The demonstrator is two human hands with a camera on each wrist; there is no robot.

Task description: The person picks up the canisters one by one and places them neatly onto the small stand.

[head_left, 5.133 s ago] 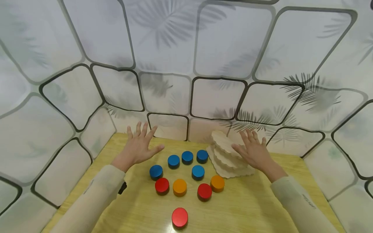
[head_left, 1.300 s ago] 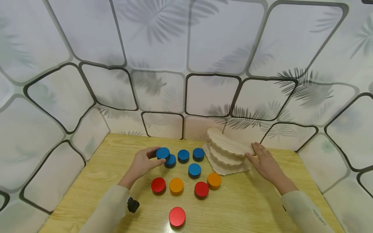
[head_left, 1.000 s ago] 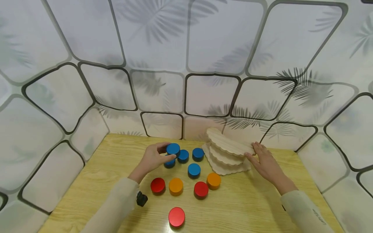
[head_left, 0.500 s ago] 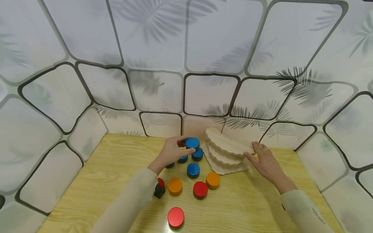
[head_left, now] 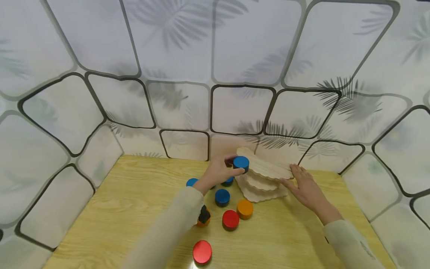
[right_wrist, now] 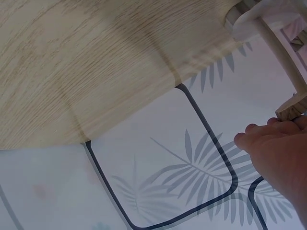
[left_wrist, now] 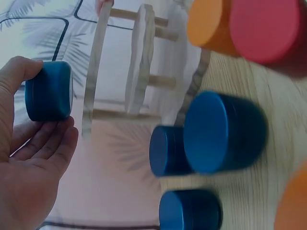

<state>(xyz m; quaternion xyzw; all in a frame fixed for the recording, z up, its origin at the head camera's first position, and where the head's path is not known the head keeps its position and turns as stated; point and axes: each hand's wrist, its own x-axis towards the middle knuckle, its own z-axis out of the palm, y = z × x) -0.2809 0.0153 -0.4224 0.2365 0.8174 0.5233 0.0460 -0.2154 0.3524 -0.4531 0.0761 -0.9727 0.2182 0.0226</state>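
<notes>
My left hand (head_left: 217, 172) holds a small blue round tin (head_left: 240, 164) between thumb and fingers, raised off the table. In the left wrist view the blue tin (left_wrist: 48, 91) shows a lid seam, and it faces the tiers from a short distance. In the head view it overlaps the left part of a tiered wooden stand (head_left: 268, 168) with wavy-edged shelves on thin posts. At the stand's right end my right hand (head_left: 308, 190) grips the top shelf's edge, thumb in front. The right wrist view shows the fingers (right_wrist: 261, 136) at that edge.
Several blue tins (head_left: 222, 197) stand left of the stand. Nearer are red tins (head_left: 230, 219) and an orange tin (head_left: 245, 209); another orange tin (head_left: 203, 223) is partly covered by the left wrist's camera. A patterned wall (head_left: 184, 144) rises behind the table (head_left: 285, 239).
Reaching out from empty, my left hand took the leftmost blue tin and carried it right, over the other blue tins to the stand. My right hand came down onto the top shelf's edge and stayed.
</notes>
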